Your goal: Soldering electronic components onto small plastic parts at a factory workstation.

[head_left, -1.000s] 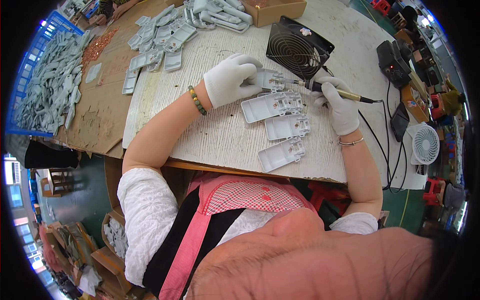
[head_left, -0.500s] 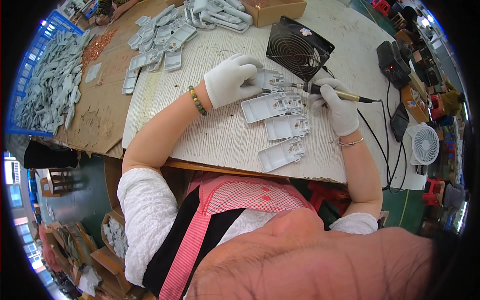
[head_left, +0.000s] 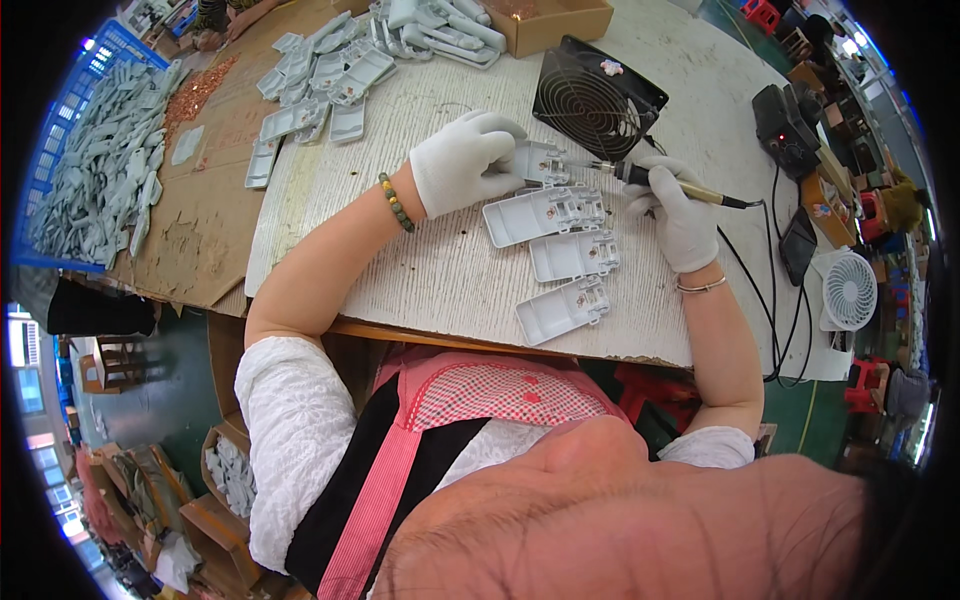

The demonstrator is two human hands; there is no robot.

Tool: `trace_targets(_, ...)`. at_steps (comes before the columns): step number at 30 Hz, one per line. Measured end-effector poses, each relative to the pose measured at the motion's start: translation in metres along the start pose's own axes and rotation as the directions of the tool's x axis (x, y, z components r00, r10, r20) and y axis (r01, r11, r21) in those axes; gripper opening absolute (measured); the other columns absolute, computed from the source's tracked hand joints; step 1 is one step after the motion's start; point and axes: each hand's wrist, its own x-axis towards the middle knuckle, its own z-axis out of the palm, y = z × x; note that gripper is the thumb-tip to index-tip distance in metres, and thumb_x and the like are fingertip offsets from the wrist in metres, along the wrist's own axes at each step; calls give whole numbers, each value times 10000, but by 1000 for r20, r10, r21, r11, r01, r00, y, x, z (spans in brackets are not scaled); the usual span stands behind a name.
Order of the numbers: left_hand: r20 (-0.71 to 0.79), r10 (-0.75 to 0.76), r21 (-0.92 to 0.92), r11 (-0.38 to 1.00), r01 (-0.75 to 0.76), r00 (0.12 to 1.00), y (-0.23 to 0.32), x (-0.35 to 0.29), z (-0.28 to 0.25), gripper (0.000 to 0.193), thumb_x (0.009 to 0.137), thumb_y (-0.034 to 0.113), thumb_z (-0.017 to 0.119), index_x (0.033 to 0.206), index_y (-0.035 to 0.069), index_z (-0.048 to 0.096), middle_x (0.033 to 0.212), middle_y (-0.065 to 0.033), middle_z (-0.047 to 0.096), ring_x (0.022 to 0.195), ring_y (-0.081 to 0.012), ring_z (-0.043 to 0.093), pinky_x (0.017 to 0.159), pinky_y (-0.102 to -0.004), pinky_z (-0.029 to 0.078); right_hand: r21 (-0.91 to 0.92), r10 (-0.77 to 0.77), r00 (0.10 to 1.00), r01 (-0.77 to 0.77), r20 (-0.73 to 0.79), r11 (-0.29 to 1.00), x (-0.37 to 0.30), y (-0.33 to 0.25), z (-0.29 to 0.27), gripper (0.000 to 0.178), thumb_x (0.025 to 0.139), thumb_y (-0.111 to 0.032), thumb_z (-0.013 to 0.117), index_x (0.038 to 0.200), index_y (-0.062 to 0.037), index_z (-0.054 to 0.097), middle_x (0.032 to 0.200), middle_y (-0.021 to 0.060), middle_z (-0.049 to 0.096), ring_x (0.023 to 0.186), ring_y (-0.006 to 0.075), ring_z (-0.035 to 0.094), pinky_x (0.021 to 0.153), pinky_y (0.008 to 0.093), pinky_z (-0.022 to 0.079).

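My left hand [head_left: 465,163], in a white glove, is closed on the left end of a pale grey plastic housing [head_left: 541,163] on the table. My right hand [head_left: 682,222], gloved too, grips a soldering iron [head_left: 700,190] with a black and tan handle. Its metal tip points left at the small metal parts of that housing; whether it touches cannot be made out. Just below, three similar housings lie in a column: an upper one [head_left: 522,218], a middle one [head_left: 562,256] and a lower one [head_left: 555,313].
A black fan [head_left: 597,98] stands beyond my hands. Grey housings [head_left: 330,75] are heaped at the far left, beside a cardboard box [head_left: 560,25]. A blue crate [head_left: 45,165] full of grey parts is at the left. Cables, a black soldering station [head_left: 785,130] and a white fan [head_left: 850,290] are on the right.
The soldering iron and the fingers of my right hand have shifted slightly to the right. My left hand has stayed nearly still on the housing.
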Motion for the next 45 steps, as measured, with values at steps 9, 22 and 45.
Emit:
trace_targets(9,28,97,77,992,-99,995,-2,1,-6,211,711,143,704,686,21,535,1026,-124,600,798,-283,570,694,-332,486,135,-37,998,43,-49,990,5,0,-7,213,910,-185,544,1030,-17,592,824,110,660,614,108,616,579,221,503)
trace_targets(22,209,74,260,957,-128,975,73,-2,8,938,530,624,724,1258,105,442,1288,-227,390,1227,-440,336,969,-557,308,207,-258,960,275,-106,939,4,-4,-14,208,915,-141,538,1026,31,575,870,121,645,667,140,626,576,222,509)
trace_targets(45,40,-185,454,879,148,982,30,-59,-25,217,790,245,596,947,94,597,1118,-116,540,1013,-316,524,828,-423,441,206,-275,957,289,-91,935,8,-1,-13,228,903,-157,566,1027,34,584,893,118,641,697,144,625,559,229,499)
